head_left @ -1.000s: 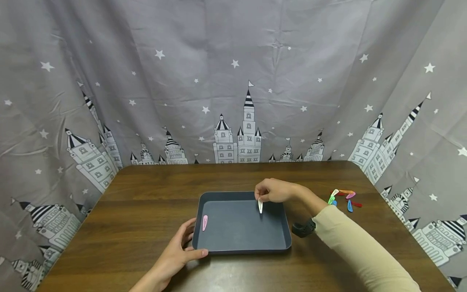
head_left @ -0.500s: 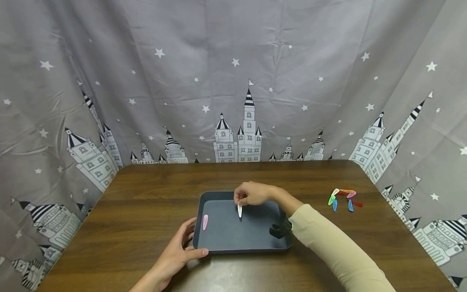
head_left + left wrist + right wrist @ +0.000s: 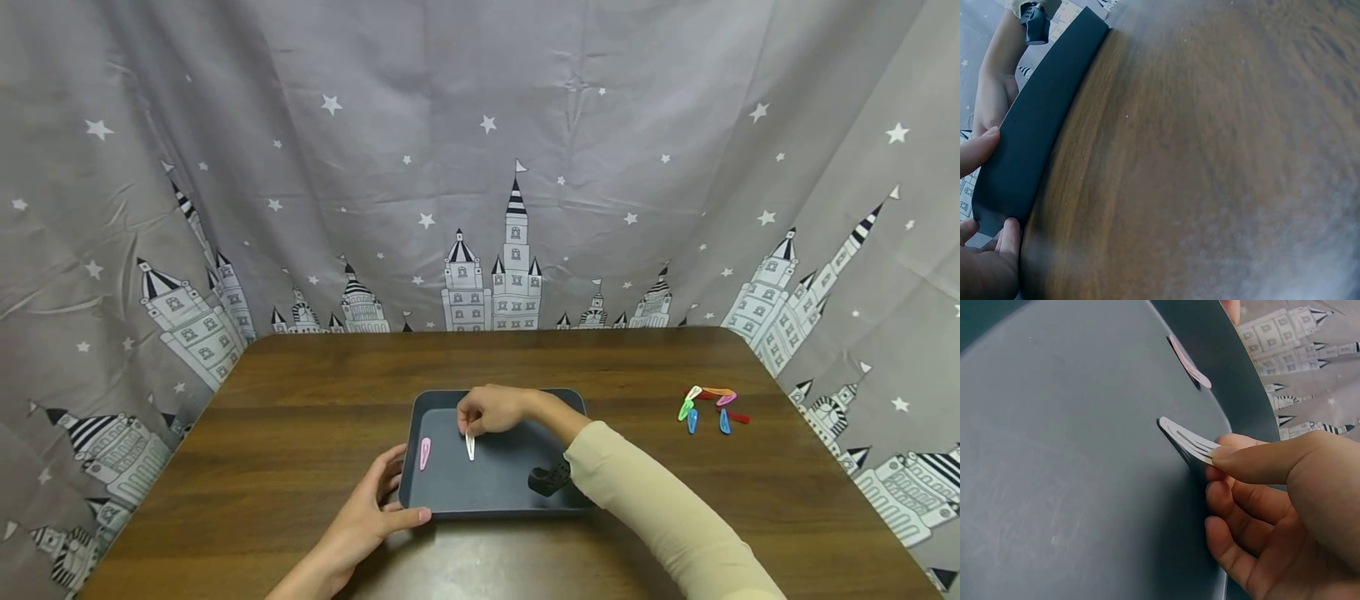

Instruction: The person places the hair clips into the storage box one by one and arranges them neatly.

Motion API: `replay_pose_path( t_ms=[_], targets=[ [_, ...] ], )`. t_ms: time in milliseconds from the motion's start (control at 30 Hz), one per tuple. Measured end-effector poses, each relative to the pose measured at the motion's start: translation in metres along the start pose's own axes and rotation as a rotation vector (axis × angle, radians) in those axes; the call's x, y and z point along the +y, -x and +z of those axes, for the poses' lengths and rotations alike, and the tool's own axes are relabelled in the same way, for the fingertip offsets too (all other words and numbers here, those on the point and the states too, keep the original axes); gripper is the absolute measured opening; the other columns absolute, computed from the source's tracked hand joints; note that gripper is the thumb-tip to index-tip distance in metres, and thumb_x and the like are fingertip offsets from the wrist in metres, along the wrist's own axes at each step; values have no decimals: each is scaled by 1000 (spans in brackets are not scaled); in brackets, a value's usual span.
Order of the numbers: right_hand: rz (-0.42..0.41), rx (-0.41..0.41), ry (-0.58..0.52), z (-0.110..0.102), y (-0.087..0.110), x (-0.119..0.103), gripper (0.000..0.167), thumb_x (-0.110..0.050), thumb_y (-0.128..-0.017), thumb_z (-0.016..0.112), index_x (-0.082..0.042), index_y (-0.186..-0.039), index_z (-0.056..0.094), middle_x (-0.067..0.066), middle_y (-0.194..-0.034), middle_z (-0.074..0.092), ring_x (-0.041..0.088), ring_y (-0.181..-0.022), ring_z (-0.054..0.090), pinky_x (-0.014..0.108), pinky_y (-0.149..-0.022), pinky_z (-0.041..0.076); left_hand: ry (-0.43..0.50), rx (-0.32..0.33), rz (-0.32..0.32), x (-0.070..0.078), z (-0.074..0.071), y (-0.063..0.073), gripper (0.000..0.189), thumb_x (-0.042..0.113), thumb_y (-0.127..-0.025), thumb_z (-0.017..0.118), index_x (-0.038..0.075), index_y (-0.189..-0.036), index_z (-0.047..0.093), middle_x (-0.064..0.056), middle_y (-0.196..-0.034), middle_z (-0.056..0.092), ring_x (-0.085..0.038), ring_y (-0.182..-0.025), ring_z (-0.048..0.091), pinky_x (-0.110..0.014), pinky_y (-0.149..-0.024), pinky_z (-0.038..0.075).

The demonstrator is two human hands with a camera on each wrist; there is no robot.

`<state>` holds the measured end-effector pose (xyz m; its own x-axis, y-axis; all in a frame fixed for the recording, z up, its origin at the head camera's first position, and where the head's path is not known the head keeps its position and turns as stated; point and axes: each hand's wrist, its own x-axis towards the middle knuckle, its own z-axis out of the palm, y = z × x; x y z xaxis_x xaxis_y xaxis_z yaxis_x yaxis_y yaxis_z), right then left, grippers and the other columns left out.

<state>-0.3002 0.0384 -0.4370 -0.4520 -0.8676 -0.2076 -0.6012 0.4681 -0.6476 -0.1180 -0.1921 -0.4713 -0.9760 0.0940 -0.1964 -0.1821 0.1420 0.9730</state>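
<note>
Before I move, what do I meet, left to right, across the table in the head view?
Left hand gripping the tray, pink clip inside, white clip pinched by the right hand, black wrist device, green clip, rightmost blue clip.

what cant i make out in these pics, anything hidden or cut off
- Held end of the white clip: covered by the right grip, head and right wrist views.
- Right wall of the tray: mostly behind the sleeve, head view.
- Floor of the tray: hidden by its outer wall, left wrist view.
- Left grip: cut off by left edge, left wrist view.
- Exact count of the coloured clips: too small, overlapping, head view.
</note>
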Motion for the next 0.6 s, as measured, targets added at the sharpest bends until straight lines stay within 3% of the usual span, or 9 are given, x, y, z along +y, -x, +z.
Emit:
replay_pose_path(
  t_ms=[600],
  targets=[
    [-18, -8, 2, 12, -26, -15, 10, -1, -96, 68, -9, -91, 70, -8, -76, 61, 6, -68, 53, 21, -63, 42, -2, -12, -1, 1, -1, 0, 94, 10, -80, 90, 18, -158, 37, -15, -155, 43, -33, -142, 40, -47, -107, 42]
  ],
)
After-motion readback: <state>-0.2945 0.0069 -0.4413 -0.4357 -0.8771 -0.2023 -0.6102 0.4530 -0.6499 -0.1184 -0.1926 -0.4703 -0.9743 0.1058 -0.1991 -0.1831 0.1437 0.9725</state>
